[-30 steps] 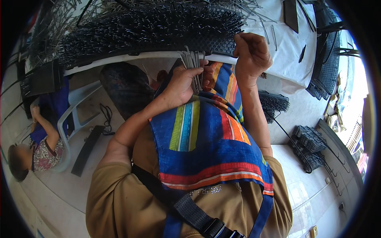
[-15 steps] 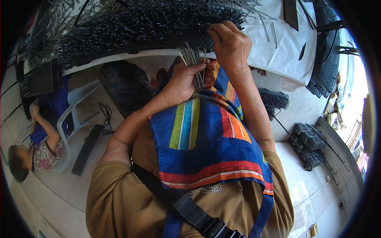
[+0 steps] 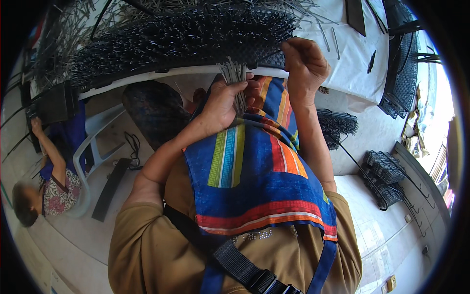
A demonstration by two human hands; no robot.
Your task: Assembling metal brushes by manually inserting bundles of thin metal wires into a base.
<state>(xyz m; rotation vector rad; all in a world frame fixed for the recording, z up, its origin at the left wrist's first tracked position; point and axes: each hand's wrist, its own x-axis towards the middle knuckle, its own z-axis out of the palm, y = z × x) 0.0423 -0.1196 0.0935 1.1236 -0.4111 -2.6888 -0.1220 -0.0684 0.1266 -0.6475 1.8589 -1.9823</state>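
My left hand (image 3: 226,100) is closed around a bundle of thin metal wire pins (image 3: 232,71) with looped ends, held upright over my lap. In front of it, along the table edge, lies a long black mesh strip (image 3: 181,41) densely filled with dark pins standing out of it. My right hand (image 3: 307,66) is raised beside the strip's right end, thumb and fingers pinched together. A thin dark line runs from the mesh toward those fingertips, but what they hold is too small to make out.
Loose wires (image 3: 313,17) are scattered on the white-covered table (image 3: 350,63). Dark mesh baskets (image 3: 404,63) stand at its right. Bundled wire racks (image 3: 384,171) and a black brush-like piece (image 3: 338,122) are at the lower right. Another person (image 3: 56,183) sits at the left near a plastic chair (image 3: 90,147).
My right hand has moved right and slightly nearer, away from the mesh strip's end. The left hand keeps the wire pins, now bunched closer together. The person at left has reached forward.
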